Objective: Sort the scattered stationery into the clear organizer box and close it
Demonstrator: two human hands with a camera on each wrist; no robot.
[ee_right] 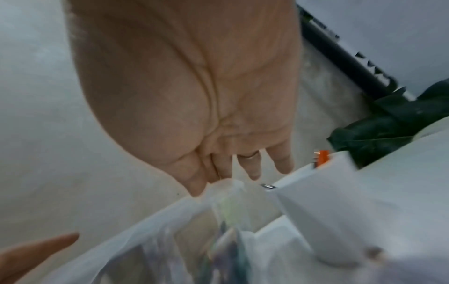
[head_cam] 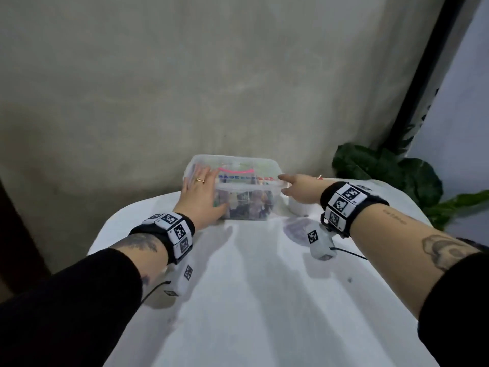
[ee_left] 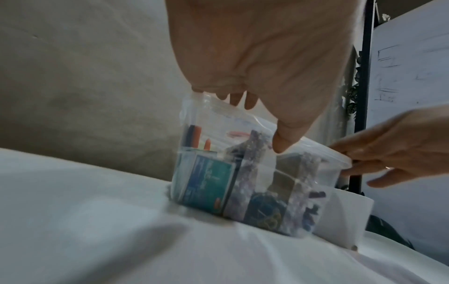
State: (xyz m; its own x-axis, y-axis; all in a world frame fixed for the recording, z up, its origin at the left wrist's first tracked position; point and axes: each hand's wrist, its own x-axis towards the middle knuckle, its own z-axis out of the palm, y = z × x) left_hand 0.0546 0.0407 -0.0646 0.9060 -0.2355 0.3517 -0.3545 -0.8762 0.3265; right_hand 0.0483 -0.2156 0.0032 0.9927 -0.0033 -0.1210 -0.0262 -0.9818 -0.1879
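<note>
The clear organizer box (head_cam: 246, 205) stands at the far middle of the white-covered table (head_cam: 251, 287), its lid (head_cam: 238, 178) with a pink handle lying on top. Through its wall (ee_left: 243, 182) I see a teal packet (ee_left: 206, 184), orange-capped markers (ee_left: 194, 136) and dark small items. My left hand (head_cam: 201, 186) lies flat on the lid's left end, fingers straight, with the thumb (ee_left: 282, 142) against the front rim. My right hand (head_cam: 296, 186) reaches to the box's right end, its straight fingers (ee_right: 250, 167) at the lid's corner (ee_right: 226, 186).
A white cup-like container (head_cam: 299, 207) stands right of the box, close under my right hand, with an orange item (ee_right: 323, 157) sticking out. A dark leafy plant (head_cam: 383, 170) is beyond the table's right corner. A grey wall is close behind. A purplish round patch (head_cam: 296, 229) lies on the cloth.
</note>
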